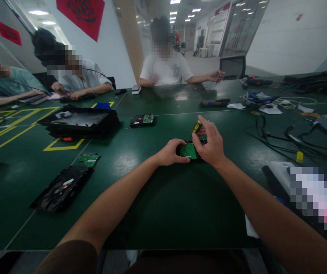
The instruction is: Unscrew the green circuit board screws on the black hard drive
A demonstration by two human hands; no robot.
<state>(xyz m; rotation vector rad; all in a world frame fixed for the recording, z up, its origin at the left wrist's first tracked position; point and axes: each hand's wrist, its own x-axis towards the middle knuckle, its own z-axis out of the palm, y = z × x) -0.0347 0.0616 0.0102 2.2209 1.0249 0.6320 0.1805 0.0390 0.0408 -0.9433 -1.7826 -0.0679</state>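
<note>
A hard drive (pixel 188 151) lies on the green table with its green circuit board facing up. My left hand (pixel 171 153) grips its left end between thumb and fingers. In my right hand (pixel 211 144) is a small yellow and black screwdriver (pixel 197 127), held tilted over the drive's right part. Its tip is hidden behind the thumb, so I cannot tell whether it touches a screw. The right hand also covers the drive's right end.
Another hard drive (pixel 143 120) lies farther back. Black trays (pixel 79 121) are stacked at left. Nearer stand a black casing (pixel 63 187) and a loose circuit board (pixel 89 160). Cables (pixel 278 137) spread at right. Several people sit across and to the left.
</note>
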